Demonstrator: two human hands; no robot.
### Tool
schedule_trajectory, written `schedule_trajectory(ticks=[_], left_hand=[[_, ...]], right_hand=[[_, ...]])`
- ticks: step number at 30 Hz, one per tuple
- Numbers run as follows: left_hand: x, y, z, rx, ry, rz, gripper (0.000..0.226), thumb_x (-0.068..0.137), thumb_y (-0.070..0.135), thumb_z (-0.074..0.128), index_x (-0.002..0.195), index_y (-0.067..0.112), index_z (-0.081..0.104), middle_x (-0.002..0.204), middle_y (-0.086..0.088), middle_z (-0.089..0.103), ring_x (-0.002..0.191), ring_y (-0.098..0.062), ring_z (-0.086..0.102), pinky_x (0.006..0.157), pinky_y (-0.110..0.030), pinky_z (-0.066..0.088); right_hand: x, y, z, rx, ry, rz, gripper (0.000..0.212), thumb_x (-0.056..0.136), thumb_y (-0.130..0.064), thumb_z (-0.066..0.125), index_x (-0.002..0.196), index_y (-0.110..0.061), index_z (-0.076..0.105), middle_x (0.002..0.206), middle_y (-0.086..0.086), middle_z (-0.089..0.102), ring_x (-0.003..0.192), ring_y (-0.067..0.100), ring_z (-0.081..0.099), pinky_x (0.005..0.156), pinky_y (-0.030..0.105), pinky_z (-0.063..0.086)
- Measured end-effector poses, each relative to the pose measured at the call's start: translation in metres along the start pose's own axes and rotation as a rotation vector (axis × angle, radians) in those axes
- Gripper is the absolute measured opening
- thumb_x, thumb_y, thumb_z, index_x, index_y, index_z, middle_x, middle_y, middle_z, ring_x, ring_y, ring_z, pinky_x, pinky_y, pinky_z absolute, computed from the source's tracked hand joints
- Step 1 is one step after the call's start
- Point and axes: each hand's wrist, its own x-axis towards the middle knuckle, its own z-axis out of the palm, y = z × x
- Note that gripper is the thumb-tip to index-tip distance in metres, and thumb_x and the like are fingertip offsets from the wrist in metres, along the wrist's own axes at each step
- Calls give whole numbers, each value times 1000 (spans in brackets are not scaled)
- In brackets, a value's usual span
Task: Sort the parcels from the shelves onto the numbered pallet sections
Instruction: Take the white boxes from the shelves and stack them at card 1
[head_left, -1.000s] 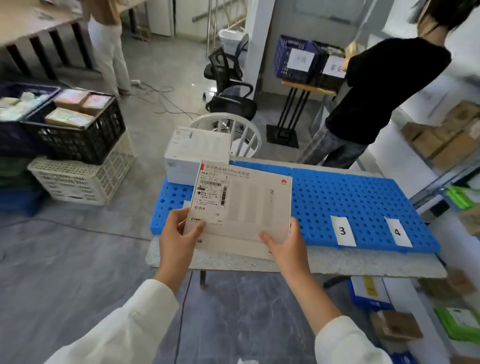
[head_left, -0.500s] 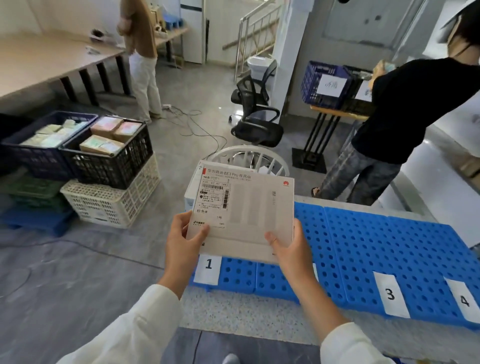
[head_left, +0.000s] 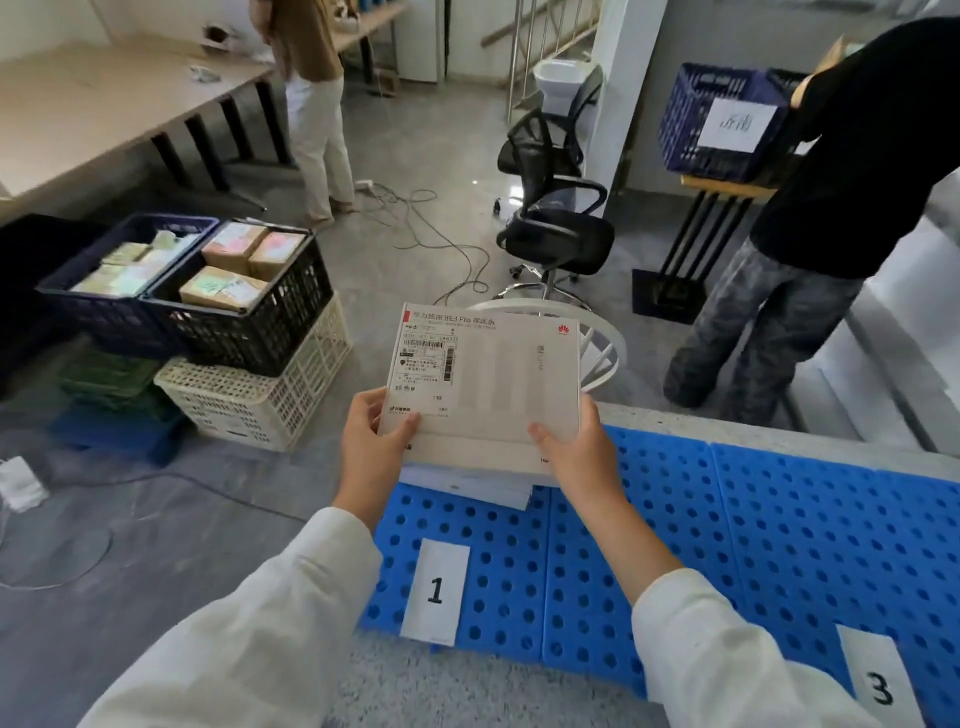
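Note:
I hold a flat white parcel (head_left: 498, 384) with a shipping label and a red logo, tilted up toward me. My left hand (head_left: 374, 447) grips its lower left corner and my right hand (head_left: 576, 452) its lower right edge. It hangs just above another white box (head_left: 467, 483) that lies on the blue perforated pallet (head_left: 727, 519). That box is mostly hidden behind the parcel. Paper labels on the pallet read 1 (head_left: 435, 590) and 3 (head_left: 878, 686); section 1 lies right below my hands.
Stacked crates (head_left: 244, 332) filled with parcels stand on the floor to the left. A black office chair (head_left: 558, 208) and a white round stool (head_left: 597, 343) are behind the pallet. One person in black (head_left: 831, 208) stands at right, another by the tables (head_left: 311, 104).
My view has closed in on the pallet's left end and tipped down. The parcel, still in both hands, now hangs over the white box in section 1.

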Motion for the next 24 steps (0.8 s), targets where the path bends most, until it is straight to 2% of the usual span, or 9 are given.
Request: schedule_trajectory(ticks=[3,6,10,13,15,18,22,24], left_hand=[[23,-7,-3,6,-7,-25,32,88,16,69,113,27,54,112,9,64,104,-8,62,82,-27,54],[45,-12,-6,3,-31,-54,32,88,14,68,114,26,53,112,7,64,104,-9,62,77,-23,53],[67,-20,-13,37,-67,-79,32,89,13,67,116,22,53,115,3,64,103,-10,62,77,-21,53],[82,-24,-16,53,-85,-94,31,88,14,68,115,23,54,115,4,63,103,-9,62,79,-23,53],[90,-25,-15,55,-102,-94,31,89,14,67,115,24,53,115,3,63,103,-11,62,77,-21,52],[96,-29,-11,79,-112,-92,33,89,17,67,117,26,52,114,5,62,103,-12,62,84,-28,53],[96,-33,-10,113,-87,-82,34,88,23,67,117,31,51,111,11,61,101,-6,60,86,-28,51],[95,-34,-11,120,-88,-76,34,88,25,67,118,31,52,111,12,61,101,-3,59,86,-27,51]], right_hand=[[16,1,14,-39,-3,34,51,85,-30,71,129,-26,46,114,-8,63,99,10,61,77,22,52],[29,-1,29,-62,8,73,50,85,-30,71,128,-26,47,113,-9,62,96,9,58,68,14,45],[38,-1,48,-113,41,128,52,84,-30,72,128,-21,47,115,-8,60,102,15,59,74,23,49],[42,2,57,-139,60,172,52,82,-32,73,126,-20,48,116,-5,62,98,14,58,76,27,48],[45,4,60,-148,67,189,52,82,-33,74,127,-20,49,116,-5,62,96,12,56,75,27,46],[49,5,60,-169,62,212,54,83,-36,73,128,-18,49,118,-3,62,101,16,58,77,28,46],[52,3,61,-157,48,225,54,84,-35,72,129,-20,47,115,-5,59,97,13,55,64,16,41],[53,3,62,-148,42,226,54,85,-35,71,131,-21,46,117,-6,60,99,13,55,67,18,43]])
